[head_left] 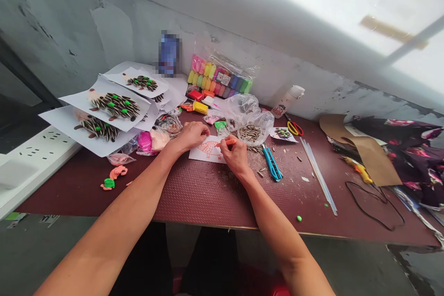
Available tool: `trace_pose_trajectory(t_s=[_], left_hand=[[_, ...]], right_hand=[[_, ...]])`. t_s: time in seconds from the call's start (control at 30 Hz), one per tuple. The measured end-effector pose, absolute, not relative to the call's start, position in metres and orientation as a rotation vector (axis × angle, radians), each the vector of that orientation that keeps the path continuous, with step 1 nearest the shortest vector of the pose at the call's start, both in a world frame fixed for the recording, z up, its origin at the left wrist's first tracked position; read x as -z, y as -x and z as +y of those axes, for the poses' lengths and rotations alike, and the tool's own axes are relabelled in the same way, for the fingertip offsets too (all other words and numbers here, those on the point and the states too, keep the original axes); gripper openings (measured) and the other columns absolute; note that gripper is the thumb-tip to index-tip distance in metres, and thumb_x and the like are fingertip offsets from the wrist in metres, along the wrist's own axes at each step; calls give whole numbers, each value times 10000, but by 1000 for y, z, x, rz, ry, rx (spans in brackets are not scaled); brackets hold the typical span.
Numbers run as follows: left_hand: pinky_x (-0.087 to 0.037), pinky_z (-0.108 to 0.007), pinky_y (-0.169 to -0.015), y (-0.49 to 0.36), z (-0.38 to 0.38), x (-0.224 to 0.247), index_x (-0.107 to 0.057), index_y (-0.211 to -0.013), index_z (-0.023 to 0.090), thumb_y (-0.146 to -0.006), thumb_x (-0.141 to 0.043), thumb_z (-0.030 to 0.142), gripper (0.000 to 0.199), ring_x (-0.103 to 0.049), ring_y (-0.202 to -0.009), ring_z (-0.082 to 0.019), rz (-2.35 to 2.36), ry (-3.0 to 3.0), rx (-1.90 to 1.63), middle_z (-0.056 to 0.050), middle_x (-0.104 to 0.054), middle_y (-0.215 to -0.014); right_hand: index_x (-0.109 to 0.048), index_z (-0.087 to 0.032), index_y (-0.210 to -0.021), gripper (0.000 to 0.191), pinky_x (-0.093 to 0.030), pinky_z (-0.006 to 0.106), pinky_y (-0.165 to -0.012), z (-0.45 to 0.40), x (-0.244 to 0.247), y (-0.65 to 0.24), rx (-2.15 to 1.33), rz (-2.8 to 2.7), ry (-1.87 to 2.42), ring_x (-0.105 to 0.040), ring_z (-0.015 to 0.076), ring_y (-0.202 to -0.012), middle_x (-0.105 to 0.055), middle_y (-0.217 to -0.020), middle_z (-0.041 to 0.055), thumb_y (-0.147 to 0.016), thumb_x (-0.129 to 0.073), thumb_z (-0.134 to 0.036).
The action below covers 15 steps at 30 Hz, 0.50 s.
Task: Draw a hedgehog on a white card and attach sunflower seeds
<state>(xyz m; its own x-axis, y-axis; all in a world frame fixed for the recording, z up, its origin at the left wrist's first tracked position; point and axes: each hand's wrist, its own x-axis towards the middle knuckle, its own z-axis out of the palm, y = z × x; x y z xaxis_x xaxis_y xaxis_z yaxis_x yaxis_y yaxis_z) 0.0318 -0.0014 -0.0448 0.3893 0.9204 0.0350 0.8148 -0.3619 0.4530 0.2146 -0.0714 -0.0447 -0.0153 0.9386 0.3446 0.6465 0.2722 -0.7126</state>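
Note:
A small sheet of white paper [197, 153] lies on the dark red table, bearing an orange drawing with a rounded, scale-patterned body and small feet. My right hand [237, 156] is closed around an orange marker [231, 142], its tip at the right part of the drawing. At the upper left edge of the paper, my left hand [192, 136] rests with curled fingers, holding the sheet down. Just beyond my right hand, sunflower seeds [249, 134] sit in and around a clear plastic bag [244, 110]. A blue utility knife [272, 163] lies to the right.
Finished sheets with seed hedgehogs [114, 105] are stacked at left, near a power strip [38, 157]. Coloured clay packs [222, 76] and a white bottle [288, 101] stand behind. Rightward are scissors [294, 127], glue sticks [319, 175] and a corded yellow glue gun [360, 171].

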Motion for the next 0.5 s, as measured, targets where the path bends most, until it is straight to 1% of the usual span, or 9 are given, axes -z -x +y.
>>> trace_pose_trajectory(t_s=[0.2, 0.4, 0.5], left_hand=[[-495, -424, -968, -32, -2, 44, -806, -1000, 228, -845, -557, 200, 294, -701, -1075, -293, 1500, -2274, -413, -78, -794, -1111], [-497, -395, -955, -31, -1, 45, -809, -996, 243, -844, -557, 217, 295, -704, -1056, -275, 1499, -2293, -407, -58, -800, -1100], [-497, -388, -947, -31, -1, 44, -810, -998, 245, -850, -551, 217, 299, -705, -1053, -273, 1495, -2294, -402, -59, -801, -1095]], right_hand=[[-483, -233, -637, 290, -345, 249, -548, -71, 45, -216, -443, -1728, 1462, -449, 119, -510, -542, -553, -23, -887, -495, -380], [-498, -226, -631, 294, -352, 248, -536, -72, 46, -216, -477, -1723, 1462, -453, 116, -501, -590, -569, -8, -883, -509, -376], [-515, -222, -630, 290, -350, 247, -536, -72, 47, -216, -481, -1724, 1464, -454, 116, -501, -579, -559, -12, -880, -511, -367]])
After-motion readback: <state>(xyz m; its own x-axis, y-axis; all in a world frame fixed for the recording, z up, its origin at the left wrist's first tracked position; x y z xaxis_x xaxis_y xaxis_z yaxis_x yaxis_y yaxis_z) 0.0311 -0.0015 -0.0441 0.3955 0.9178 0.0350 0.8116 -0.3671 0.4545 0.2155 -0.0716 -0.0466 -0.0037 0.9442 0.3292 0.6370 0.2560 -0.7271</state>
